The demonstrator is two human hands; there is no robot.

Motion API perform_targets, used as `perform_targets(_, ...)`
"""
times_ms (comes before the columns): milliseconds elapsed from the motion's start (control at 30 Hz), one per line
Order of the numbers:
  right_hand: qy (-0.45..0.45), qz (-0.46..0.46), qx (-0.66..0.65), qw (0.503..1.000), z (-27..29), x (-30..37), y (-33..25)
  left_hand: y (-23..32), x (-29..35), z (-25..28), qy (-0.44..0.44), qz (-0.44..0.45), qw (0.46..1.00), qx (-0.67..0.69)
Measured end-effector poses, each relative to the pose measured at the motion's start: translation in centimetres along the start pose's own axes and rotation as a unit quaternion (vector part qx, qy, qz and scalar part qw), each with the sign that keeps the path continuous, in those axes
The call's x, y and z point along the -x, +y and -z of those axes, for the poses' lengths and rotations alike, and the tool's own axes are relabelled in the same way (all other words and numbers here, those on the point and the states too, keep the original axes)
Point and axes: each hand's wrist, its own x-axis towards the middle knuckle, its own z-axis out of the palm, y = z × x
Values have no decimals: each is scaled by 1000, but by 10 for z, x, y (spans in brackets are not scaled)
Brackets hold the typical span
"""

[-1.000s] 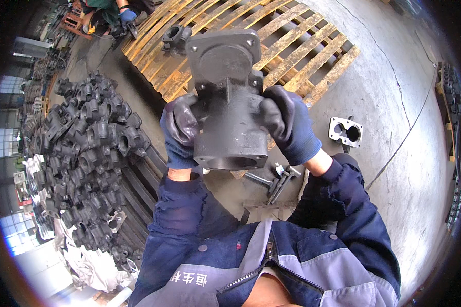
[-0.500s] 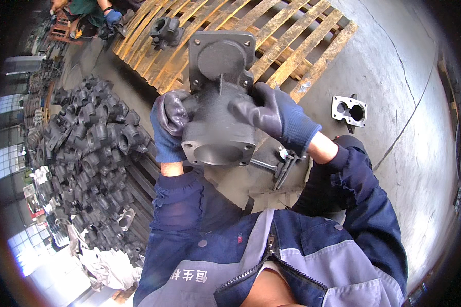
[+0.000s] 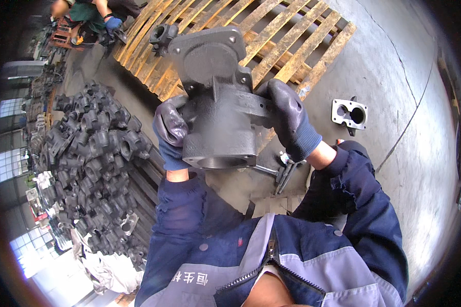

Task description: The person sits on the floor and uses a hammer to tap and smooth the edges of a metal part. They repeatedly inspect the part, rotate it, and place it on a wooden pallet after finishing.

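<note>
A dark grey flanged metal casting (image 3: 215,112) is held up in front of me between both hands. Its wide square flange with corner holes points away from me. The round opening at its near end shows only as a narrow ellipse. My left hand (image 3: 170,128), in a dark coated glove with a blue cuff, is closed around the casting's left side. On the other side, my right hand (image 3: 289,115), gloved alike, grips the end of a side flange that sticks out to the right. Some fingertips of both hands are hidden behind the metal.
A wooden pallet (image 3: 327,60) lies beyond my hands, with another casting (image 3: 164,37) on it. A hammer-like tool (image 3: 281,176) rests below the held casting. To the right, a two-holed part (image 3: 351,104) lies on the floor. Left is a large casting pile (image 3: 95,163). A co-worker (image 3: 89,11) crouches far left.
The casting has turned and tilted: its far flange swung left and its near opening looks narrower. My right hand has shifted outward from the casting's body to its side flange.
</note>
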Motion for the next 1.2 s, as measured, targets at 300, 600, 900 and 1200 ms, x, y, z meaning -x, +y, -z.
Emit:
perform_targets(300,10,11,68,998,-8,-2,-8,24,-3,-3,19,-7,998,-54)
perform_targets(600,32,-79,43,995,-19,-11,22,33,-13,-6,40,-9,999,4)
perform_targets(900,122,-308,-222,917,-38,-16,-3,31,-4,-1,7,102,988,116)
perform_targets(1200,110,-408,-332,844,-27,-22,-6,17,-11,-7,-39,77,993,84)
